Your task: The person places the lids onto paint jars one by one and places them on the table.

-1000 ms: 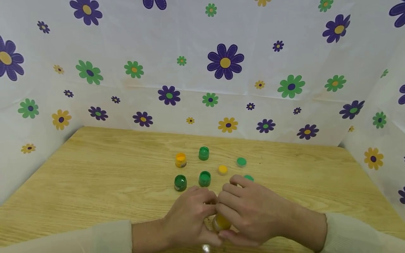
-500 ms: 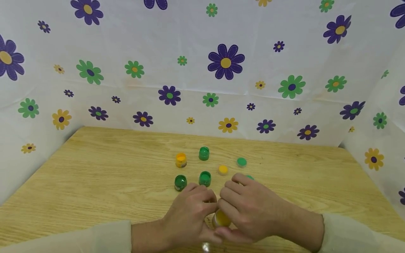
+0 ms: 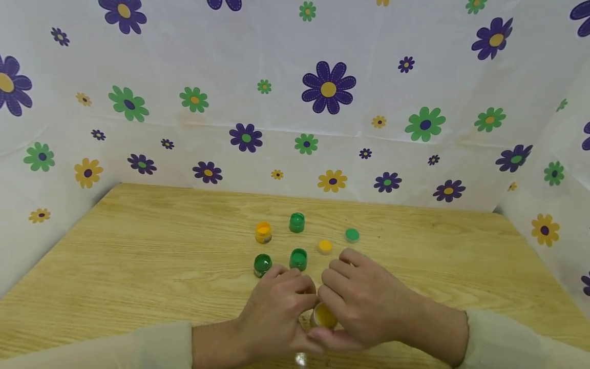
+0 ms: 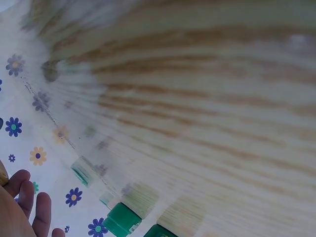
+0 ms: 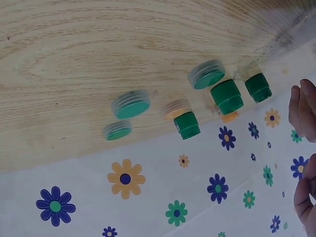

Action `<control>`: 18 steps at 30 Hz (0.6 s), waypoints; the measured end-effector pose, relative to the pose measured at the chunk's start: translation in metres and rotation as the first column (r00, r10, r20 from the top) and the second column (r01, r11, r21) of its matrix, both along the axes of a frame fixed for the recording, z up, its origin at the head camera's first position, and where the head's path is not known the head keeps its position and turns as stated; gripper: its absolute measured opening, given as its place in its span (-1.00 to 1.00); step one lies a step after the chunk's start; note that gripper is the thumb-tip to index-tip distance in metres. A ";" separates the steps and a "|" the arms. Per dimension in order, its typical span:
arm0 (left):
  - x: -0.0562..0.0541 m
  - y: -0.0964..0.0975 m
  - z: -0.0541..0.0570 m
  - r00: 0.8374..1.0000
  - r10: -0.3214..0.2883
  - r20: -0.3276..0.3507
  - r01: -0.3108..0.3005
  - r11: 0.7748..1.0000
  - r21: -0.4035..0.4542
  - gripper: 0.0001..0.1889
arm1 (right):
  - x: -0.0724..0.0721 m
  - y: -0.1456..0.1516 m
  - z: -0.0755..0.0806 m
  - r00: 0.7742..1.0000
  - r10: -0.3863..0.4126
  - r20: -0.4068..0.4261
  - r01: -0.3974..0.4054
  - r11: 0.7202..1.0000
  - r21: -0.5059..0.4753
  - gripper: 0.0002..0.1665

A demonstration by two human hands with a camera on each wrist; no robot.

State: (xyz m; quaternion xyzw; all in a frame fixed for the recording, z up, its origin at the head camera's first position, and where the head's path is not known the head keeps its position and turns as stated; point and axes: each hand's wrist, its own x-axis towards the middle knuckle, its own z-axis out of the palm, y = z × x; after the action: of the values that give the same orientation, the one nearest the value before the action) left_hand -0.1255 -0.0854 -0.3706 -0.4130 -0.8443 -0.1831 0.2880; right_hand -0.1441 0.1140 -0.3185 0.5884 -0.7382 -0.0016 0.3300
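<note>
Down at the near side of the bench [image 3: 138,246], I've got both hands drawn in close together around one small yellow jar [image 3: 324,316]. Left hand [image 3: 281,310] comes in palm down, wrist low, fingers bent, thumb stretched across below the jar; it grips the jar's left side. Right hand [image 3: 364,300] arches over from the other side, knuckles up, fingers well curled, thumb pointing inward to meet the left thumb; it holds the jar's right side. Little gap in either grasp, just the jar between them, its round yellow top facing up at me. Whether that top is a lid or the contents, I can't tell.

Beyond the knuckles, four uncapped jars! Orange jar [image 3: 263,233] at back left, bright orange inside; back green jar [image 3: 297,222] beside it, green within, level hard to judge. Nearer, the dark green jar [image 3: 262,265] shows a deep, glossy fill, and the middle green jar [image 3: 298,260] a flat, lighter green surface, both just past the left fingers.

Over to the right, a yellow lid [image 3: 324,246] and a green lid [image 3: 352,235] lie on the wood. My right-wrist view picks up two more green ones, the nearest lid [image 5: 207,75] and the smallest-looking lid [image 5: 118,130].
</note>
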 end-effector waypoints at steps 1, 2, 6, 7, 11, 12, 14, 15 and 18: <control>0.000 0.000 0.000 1.000 0.000 -0.003 0.000 1.000 0.003 -0.56 | 0.000 0.000 0.000 1.000 -0.002 -0.004 0.002 1.000 -0.003 -0.43; 0.000 0.000 0.000 1.000 0.001 -0.010 -0.001 1.000 0.006 -0.57 | 0.000 -0.001 0.000 1.000 -0.004 -0.007 0.004 1.000 -0.005 -0.42; 0.001 0.001 0.000 0.999 -0.004 -0.031 0.005 1.000 0.016 -0.59 | 0.000 -0.001 -0.001 1.000 -0.014 -0.004 0.014 1.000 -0.015 -0.40; 0.001 0.001 0.000 0.999 -0.006 -0.036 0.007 1.000 0.018 -0.60 | 0.000 -0.001 -0.001 1.000 -0.015 -0.003 0.015 1.000 -0.018 -0.39; 0.001 0.001 0.000 1.000 -0.015 -0.020 0.015 1.000 0.018 -0.61 | 0.001 -0.002 -0.001 1.000 -0.020 0.011 0.020 0.999 -0.026 -0.39; 0.001 0.000 0.000 1.000 -0.018 -0.012 0.018 1.000 0.016 -0.61 | 0.001 -0.002 -0.002 1.000 -0.019 0.014 0.019 0.999 -0.027 -0.38; 0.001 0.000 0.000 1.000 -0.023 0.001 0.023 1.000 0.012 -0.59 | 0.001 -0.001 -0.002 1.000 -0.009 0.020 0.009 1.000 -0.028 -0.38; 0.001 0.000 -0.001 1.000 -0.025 0.011 0.025 1.000 0.010 -0.57 | 0.001 -0.001 -0.002 1.000 0.002 0.021 -0.001 1.000 -0.030 -0.40; 0.000 -0.001 -0.001 0.999 -0.037 0.038 0.037 0.999 0.003 -0.55 | 0.000 0.000 -0.002 0.998 0.057 0.024 -0.056 0.998 -0.025 -0.45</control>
State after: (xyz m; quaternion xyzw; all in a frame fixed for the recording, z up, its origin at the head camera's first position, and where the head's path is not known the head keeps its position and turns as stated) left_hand -0.1252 -0.0868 -0.3715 -0.4247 -0.8416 -0.1974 0.2689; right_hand -0.1439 0.1140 -0.3202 0.6051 -0.7252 0.0240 0.3278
